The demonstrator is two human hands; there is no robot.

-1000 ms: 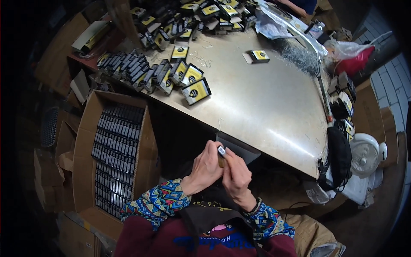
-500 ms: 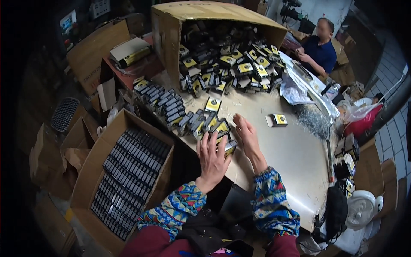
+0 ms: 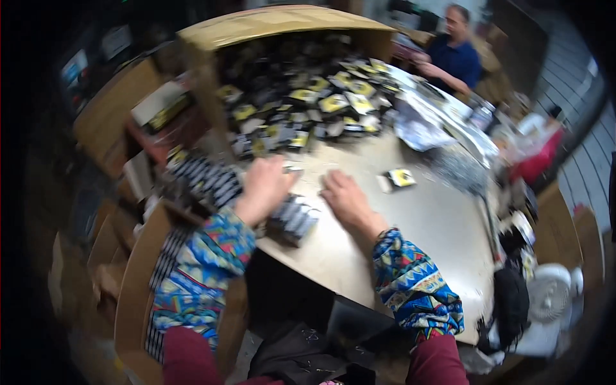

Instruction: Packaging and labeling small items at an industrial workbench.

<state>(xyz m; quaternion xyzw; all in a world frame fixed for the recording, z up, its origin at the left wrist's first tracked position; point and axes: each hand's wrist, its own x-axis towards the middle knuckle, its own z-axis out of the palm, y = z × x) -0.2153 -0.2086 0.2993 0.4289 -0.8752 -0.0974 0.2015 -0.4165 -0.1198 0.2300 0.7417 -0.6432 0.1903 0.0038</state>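
My left hand (image 3: 264, 186) reaches over the rows of small boxes, its back toward me. Motion blurs it and hides its fingers; whether it grips a box is unclear. A short row of small black-and-grey boxes (image 3: 294, 219) stands just below it at the table edge. Farther left, a longer row of the same boxes (image 3: 204, 177) runs along that edge. My right hand (image 3: 350, 202) lies on the pale table (image 3: 410, 250), fingers stretched forward and holding nothing. One yellow, white and black box (image 3: 402, 178) with an opened flap lies to its right.
A large carton (image 3: 282, 22) on its side holds a heap of yellow-and-black boxes (image 3: 333, 102). At lower left stands an open carton (image 3: 138, 282) packed with boxes. Clear plastic (image 3: 420, 125) and a grey heap (image 3: 459, 170) lie right. A person (image 3: 454, 54) sits beyond; a white fan (image 3: 550, 295) stands right.
My left hand has moved left and away from me, off the boxes it was touching. My right hand has lowered onto the table. The whole view has shifted.
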